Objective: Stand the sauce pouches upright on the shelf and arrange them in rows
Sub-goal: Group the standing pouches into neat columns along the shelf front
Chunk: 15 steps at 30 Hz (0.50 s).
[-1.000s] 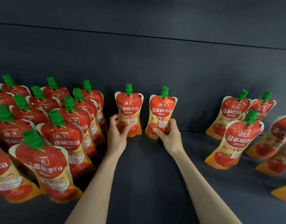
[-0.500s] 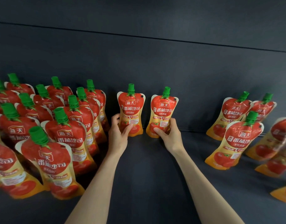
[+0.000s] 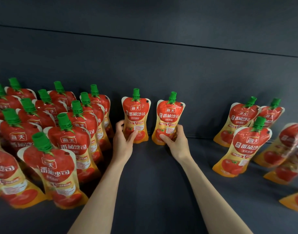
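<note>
Left grip point(image 3: 123, 141), right grip point(image 3: 176, 142) holding 海天 pouches point(image 3: 135, 115)

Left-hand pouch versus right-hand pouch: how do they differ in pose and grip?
The left pouch stands nearly straight; the right pouch leans, cap tipped rightward. The left hand grips the left pouch by its left edge; the right hand grips the right pouch by its right edge. The left pouch sits near the packed rows; the right pouch has bare shelf beside it. Both share the red, green-capped design.

dim light, blurred warped edges
</note>
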### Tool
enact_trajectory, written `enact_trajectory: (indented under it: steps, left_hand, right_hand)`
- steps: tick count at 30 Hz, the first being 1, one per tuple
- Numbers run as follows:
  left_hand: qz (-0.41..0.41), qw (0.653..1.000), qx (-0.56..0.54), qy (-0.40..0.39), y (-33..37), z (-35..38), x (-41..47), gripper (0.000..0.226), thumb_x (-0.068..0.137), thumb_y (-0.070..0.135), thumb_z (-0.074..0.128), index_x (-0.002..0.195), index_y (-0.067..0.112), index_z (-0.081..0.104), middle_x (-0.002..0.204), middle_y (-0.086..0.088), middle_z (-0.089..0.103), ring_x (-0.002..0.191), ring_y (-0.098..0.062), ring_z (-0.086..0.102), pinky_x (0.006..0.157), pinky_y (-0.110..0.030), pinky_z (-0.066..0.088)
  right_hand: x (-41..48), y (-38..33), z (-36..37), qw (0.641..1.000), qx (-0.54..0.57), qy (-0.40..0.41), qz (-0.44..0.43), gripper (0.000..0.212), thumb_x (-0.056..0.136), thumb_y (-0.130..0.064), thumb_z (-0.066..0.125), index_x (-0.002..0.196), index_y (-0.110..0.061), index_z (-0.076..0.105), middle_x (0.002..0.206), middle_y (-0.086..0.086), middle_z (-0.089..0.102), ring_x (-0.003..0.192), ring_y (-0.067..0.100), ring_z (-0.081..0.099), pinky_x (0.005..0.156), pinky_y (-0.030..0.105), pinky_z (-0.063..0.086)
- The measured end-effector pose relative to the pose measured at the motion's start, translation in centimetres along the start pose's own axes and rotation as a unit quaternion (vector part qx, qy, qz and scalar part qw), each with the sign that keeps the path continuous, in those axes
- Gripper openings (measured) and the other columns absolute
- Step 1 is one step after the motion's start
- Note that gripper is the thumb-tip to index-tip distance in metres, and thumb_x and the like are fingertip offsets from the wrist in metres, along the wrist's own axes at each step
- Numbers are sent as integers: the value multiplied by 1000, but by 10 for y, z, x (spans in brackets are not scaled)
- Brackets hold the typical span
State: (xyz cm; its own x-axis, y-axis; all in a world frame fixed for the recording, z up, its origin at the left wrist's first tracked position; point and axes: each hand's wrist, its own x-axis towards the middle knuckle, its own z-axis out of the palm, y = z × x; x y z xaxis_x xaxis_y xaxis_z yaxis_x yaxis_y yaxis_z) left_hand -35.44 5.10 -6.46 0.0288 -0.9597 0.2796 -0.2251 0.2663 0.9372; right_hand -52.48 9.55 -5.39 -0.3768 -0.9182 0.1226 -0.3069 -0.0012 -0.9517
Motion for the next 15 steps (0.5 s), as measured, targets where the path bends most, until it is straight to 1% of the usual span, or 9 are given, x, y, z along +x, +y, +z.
enact_trajectory:
  steps: [4, 6, 8, 9, 11, 13, 15]
  left_hand:
    - [-4, 999, 32, 10, -1, -1, -4, 56, 87, 21, 63, 135, 11, 35, 135, -9, 48, 123, -21, 47, 92, -26, 41]
    - [-3, 998, 57, 17, 2, -2, -9, 61, 87, 22, 62, 139, 11, 32, 140, -8, 44, 129, -22, 43, 96, -27, 37]
    - [-3, 996, 86, 27, 8, -3, -16, 64, 88, 22, 61, 142, 12, 28, 144, -8, 38, 134, -22, 37, 101, -29, 34]
    - [-1, 995, 99, 32, 13, -3, -21, 64, 88, 22, 61, 142, 14, 28, 145, -8, 37, 134, -22, 35, 102, -32, 35]
    - [18, 992, 119, 41, 23, -3, -32, 57, 88, 22, 60, 138, 16, 34, 141, -8, 41, 132, -23, 38, 101, -34, 38]
    - [59, 988, 135, 39, 35, 0, -46, 46, 88, 20, 61, 130, 16, 44, 134, -8, 47, 126, -22, 43, 96, -28, 41]
    - [97, 987, 129, 12, 49, 7, -62, 35, 87, 18, 61, 121, 15, 52, 127, -5, 53, 120, -19, 49, 94, -27, 43]
  right_hand:
    - [-2, 0, 0, 1000, -22, 3, 11, 55, 83, -26, 69, 129, -17, 39, 127, 0, 56, 116, 16, 54, 99, 34, 47]
    - [-4, 2, -2, 998, -56, 17, 0, 59, 83, -30, 69, 132, -19, 38, 130, -1, 54, 121, 17, 51, 102, 40, 45]
    - [-7, 3, -6, 995, -95, 35, -22, 61, 84, -32, 67, 136, -20, 37, 133, -1, 51, 125, 17, 46, 103, 43, 44]
    - [-11, 2, -9, 992, -111, 43, -37, 59, 85, -31, 66, 136, -19, 38, 133, -1, 51, 125, 17, 45, 103, 41, 44]
    - [-22, -4, -17, 985, -136, 64, -79, 48, 88, -27, 63, 132, -17, 45, 129, 1, 53, 120, 17, 48, 99, 36, 45]
    - [-37, -11, -28, 977, -155, 86, -122, 36, 89, -24, 62, 123, -15, 53, 121, 1, 57, 113, 17, 53, 95, 34, 47]
    - [-53, -17, -44, 971, -162, 103, -140, 29, 89, -21, 62, 117, -14, 57, 116, -1, 59, 110, 15, 54, 94, 32, 46]
